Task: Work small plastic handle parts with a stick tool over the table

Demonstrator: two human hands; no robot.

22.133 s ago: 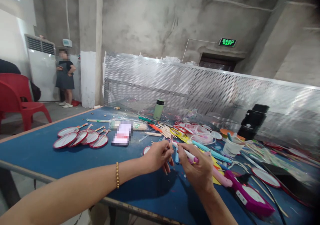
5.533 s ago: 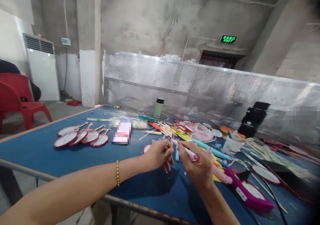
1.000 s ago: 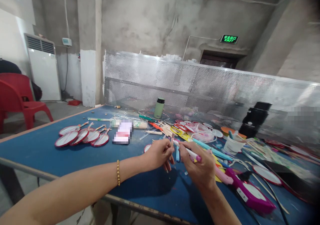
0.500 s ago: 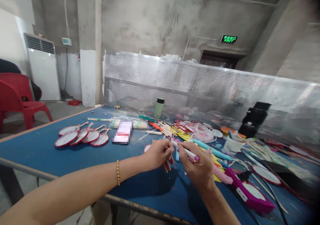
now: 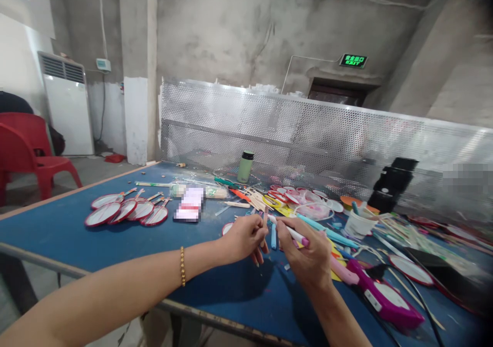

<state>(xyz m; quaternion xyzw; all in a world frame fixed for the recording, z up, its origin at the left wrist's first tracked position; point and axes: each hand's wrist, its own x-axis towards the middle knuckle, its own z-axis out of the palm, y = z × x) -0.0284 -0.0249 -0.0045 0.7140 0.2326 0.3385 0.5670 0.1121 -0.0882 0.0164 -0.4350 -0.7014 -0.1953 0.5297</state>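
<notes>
My left hand [image 5: 243,239] pinches a thin pink-tinted wooden stick [image 5: 265,216] and holds it upright over the blue table [image 5: 57,234]. My right hand [image 5: 306,257] grips a white marker with a purple end [image 5: 291,232], its tip pointing at the stick. A gold bracelet [image 5: 182,266] circles my left wrist. Both hands hover close together just above the tabletop.
A row of red-rimmed round fans [image 5: 125,212] lies at the left. A green bottle [image 5: 244,167] stands by the perforated metal screen [image 5: 308,136]. Sticks, pens, a white cup [image 5: 357,226] and a purple glue gun [image 5: 381,298] clutter the right. A red chair [image 5: 26,154] stands far left.
Almost nothing has changed: both hands keep the same grip, with the marker tip shifting slightly along the stick.
</notes>
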